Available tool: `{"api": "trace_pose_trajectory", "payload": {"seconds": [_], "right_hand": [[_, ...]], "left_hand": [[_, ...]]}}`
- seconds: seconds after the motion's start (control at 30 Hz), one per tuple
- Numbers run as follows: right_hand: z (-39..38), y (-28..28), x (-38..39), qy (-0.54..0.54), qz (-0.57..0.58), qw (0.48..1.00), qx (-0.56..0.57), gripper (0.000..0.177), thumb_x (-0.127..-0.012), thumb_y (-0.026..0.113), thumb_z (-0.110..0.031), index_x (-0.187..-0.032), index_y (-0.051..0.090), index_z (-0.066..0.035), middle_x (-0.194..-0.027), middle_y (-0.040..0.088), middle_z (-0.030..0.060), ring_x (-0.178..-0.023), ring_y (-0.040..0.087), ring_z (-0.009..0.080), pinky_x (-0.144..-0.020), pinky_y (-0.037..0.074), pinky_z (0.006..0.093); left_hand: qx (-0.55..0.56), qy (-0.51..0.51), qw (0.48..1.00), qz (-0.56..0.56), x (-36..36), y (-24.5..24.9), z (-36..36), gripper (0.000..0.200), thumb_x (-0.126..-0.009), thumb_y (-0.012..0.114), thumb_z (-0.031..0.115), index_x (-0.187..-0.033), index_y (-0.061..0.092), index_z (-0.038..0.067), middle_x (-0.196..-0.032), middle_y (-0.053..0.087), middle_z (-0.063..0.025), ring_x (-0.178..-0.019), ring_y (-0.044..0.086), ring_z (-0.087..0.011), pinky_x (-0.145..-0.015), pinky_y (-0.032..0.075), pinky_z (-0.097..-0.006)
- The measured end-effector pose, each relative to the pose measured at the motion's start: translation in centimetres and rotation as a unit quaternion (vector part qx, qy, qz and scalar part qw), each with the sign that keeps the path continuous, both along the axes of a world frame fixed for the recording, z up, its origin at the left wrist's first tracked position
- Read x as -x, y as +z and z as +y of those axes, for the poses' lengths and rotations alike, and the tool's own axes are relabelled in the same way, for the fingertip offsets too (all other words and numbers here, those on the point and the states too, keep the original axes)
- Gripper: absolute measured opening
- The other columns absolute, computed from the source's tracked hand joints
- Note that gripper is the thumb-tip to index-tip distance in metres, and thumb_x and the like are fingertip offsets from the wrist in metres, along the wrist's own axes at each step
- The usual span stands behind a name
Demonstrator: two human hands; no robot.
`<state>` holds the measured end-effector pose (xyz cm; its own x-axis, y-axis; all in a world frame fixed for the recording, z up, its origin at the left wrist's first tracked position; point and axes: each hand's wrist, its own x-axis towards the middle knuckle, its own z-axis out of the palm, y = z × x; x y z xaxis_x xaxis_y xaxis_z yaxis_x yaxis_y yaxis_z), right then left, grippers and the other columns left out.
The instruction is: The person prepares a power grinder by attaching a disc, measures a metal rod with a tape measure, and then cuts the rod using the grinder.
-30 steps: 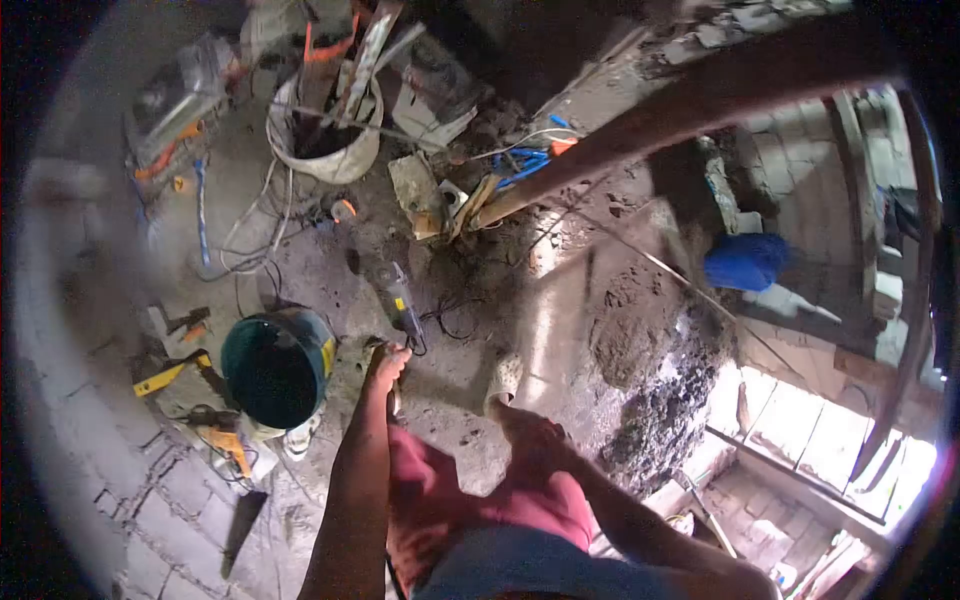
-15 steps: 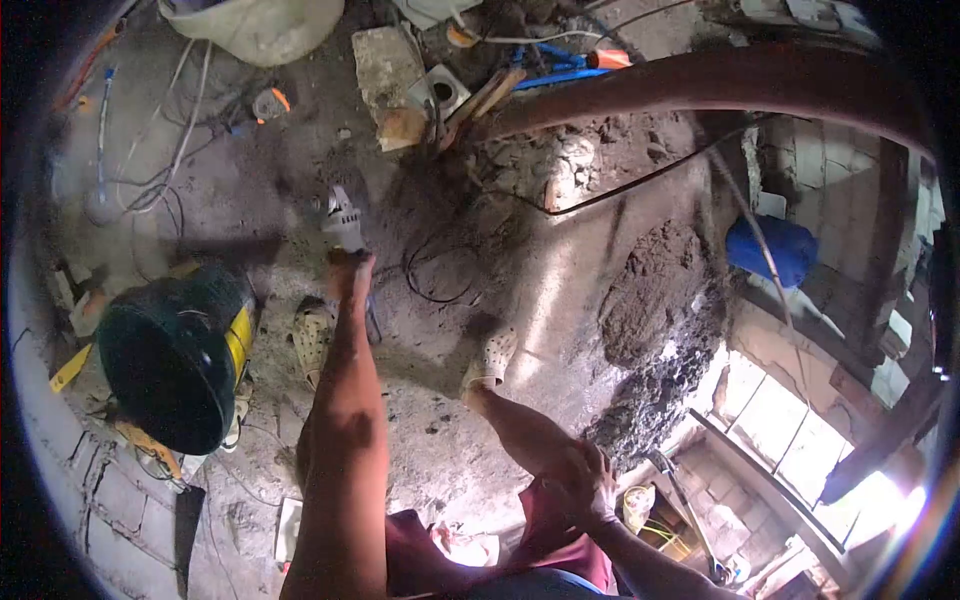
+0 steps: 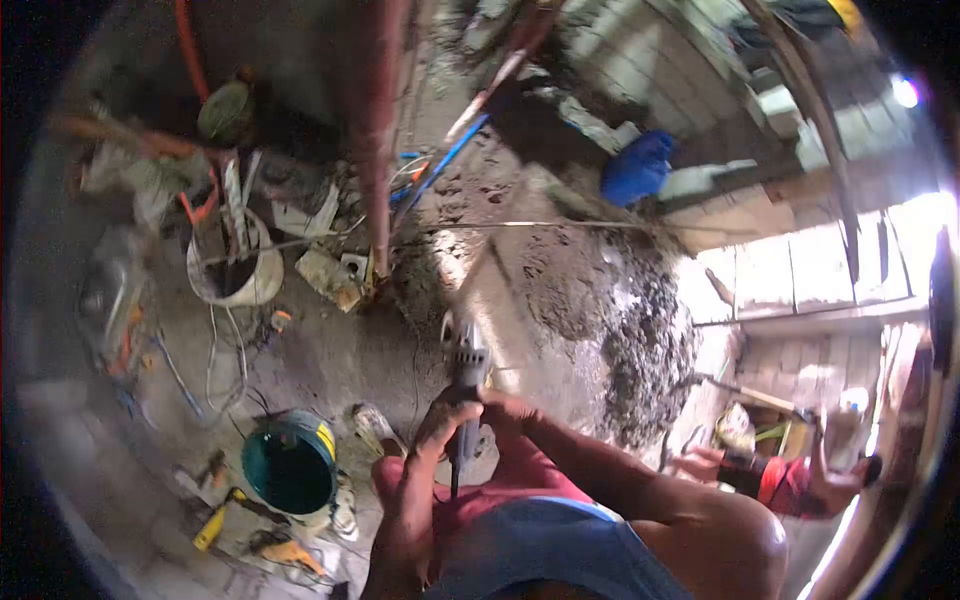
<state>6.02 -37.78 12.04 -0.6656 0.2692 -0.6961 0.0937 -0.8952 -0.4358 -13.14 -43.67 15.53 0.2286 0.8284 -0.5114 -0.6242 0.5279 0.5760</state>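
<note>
An angle grinder [image 3: 468,368] with a grey body points away from me, held in front of my lap. My left hand [image 3: 438,428] is wrapped round its rear body. On its other side my right hand [image 3: 502,410] is closed against the same grip, its fingers partly hidden. The dark tail end of the grinder hangs down between my forearms. Below it are my red shorts [image 3: 480,490], and one of my light perforated clogs [image 3: 375,428] shows to the left.
A dark green bucket [image 3: 290,470] and a white bucket [image 3: 245,270] with tools stand left. A reddish post [image 3: 380,130] rises ahead. Wet mortar [image 3: 650,360] lies right, near a blue container [image 3: 637,170]. Another person [image 3: 790,485] holds a long-handled tool [image 3: 750,394] at right.
My left hand has drawn the grinder in towards my body. My right hand has left my knee and joined it on the grinder. My view has swung, bringing the other person into sight.
</note>
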Motion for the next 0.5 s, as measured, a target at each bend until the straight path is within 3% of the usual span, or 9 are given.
{"api": "trace_pose_trajectory", "payload": {"seconds": [0.07,0.1,0.17,0.3,0.37,0.4,0.43,0.5], "right_hand": [[0.3,3.9,0.9,-0.125,0.122,0.984,-0.02,0.068,-0.095,0.06,-0.052,-0.137,0.053,0.002,-0.129,0.063,0.0129,-0.116,0.061,0.0259,-0.105,0.046,0.0402],[0.6,6.9,1.8,-0.186,0.134,0.973,-0.011,0.061,-0.095,0.061,-0.046,-0.131,0.056,0.003,-0.123,0.065,0.0139,-0.111,0.063,0.0264,-0.101,0.048,0.04],[1.5,8.8,2.4,-0.303,0.062,0.951,-0.026,0.054,-0.093,0.065,-0.043,-0.124,0.059,0.001,-0.113,0.068,0.0135,-0.101,0.065,0.0266,-0.094,0.05,0.0404],[4.1,11.1,2.3,-0.395,0.027,0.917,-0.036,0.05,-0.092,0.066,-0.043,-0.119,0.061,-0.001,-0.105,0.068,0.013,-0.094,0.065,0.0264,-0.088,0.052,0.041],[5.9,7.5,-0.3,-0.379,0.053,0.924,-0.01,0.053,-0.093,0.063,-0.041,-0.13,0.056,-0.003,-0.111,0.068,0.014,-0.1,0.067,0.0269,-0.094,0.053,0.0423],[6.9,7.0,-0.6,-0.369,0.081,0.924,-0.052,0.06,-0.096,0.06,-0.049,-0.134,0.054,-0.003,-0.116,0.066,0.0148,-0.104,0.066,0.0274,-0.095,0.052,0.0433],[8.3,6.5,-0.9,-0.373,0.087,0.923,-0.048,0.06,-0.096,0.06,-0.049,-0.134,0.054,-0.003,-0.116,0.066,0.0148,-0.104,0.066,0.0274,-0.095,0.052,0.0433],[8.9,6.6,-1.8,-0.467,0.085,0.878,-0.061,0.071,-0.096,0.055,-0.061,-0.137,0.05,-0.003,-0.122,0.064,0.0158,-0.108,0.064,0.0282,-0.097,0.051,0.0439]], "left_hand": [[-0.054,-0.077,0.995,0.032,0.0,2.7,2.7,0.053,-0.073,0.08,0.037,-0.116,0.066,0.009,-0.103,0.065,-0.002,-0.096,0.058,-0.0162,-0.088,0.047,-0.0341],[-0.069,-0.107,0.989,0.073,0.6,5.5,4.2,0.055,-0.073,0.081,0.035,-0.118,0.066,0.008,-0.105,0.065,-0.0019,-0.096,0.058,-0.0171,-0.089,0.047,-0.0343],[-0.004,-0.217,0.975,0.053,1.0,6.6,6.2,0.061,-0.071,0.084,0.032,-0.122,0.064,0.007,-0.107,0.064,-0.0024,-0.097,0.059,-0.0184,-0.086,0.049,-0.0329],[-0.041,-0.197,0.976,0.083,-1.1,10.7,9.1,0.057,-0.07,0.084,0.026,-0.12,0.068,0.005,-0.111,0.068,-0.0048,-0.102,0.061,-0.0171,-0.093,0.048,-0.0339],[-0.036,-0.21,0.975,0.069,-2.4,11.0,10.9,0.047,-0.072,0.083,0.026,-0.113,0.07,0.006,-0.104,0.068,-0.0036,-0.097,0.063,-0.0158,-0.088,0.049,-0.0312],[-0.022,-0.232,0.969,0.085,-2.9,10.4,12.1,0.043,-0.073,0.081,0.026,-0.107,0.069,0.002,-0.093,0.071,-0.0067,-0.082,0.068,-0.017,-0.076,0.055,-0.0309],[-0.018,-0.235,0.967,0.092,-3.4,9.9,13.9,0.043,-0.073,0.081,0.026,-0.107,0.069,0.002,-0.093,0.071,-0.0067,-0.082,0.068,-0.017,-0.076,0.055,-0.0309],[0.085,-0.252,0.964,0.017,-4.4,8.6,15.6,0.041,-0.074,0.08,0.027,-0.101,0.068,-0.002,-0.082,0.072,-0.0109,-0.067,0.069,-0.0195,-0.063,0.058,-0.0318]]}}
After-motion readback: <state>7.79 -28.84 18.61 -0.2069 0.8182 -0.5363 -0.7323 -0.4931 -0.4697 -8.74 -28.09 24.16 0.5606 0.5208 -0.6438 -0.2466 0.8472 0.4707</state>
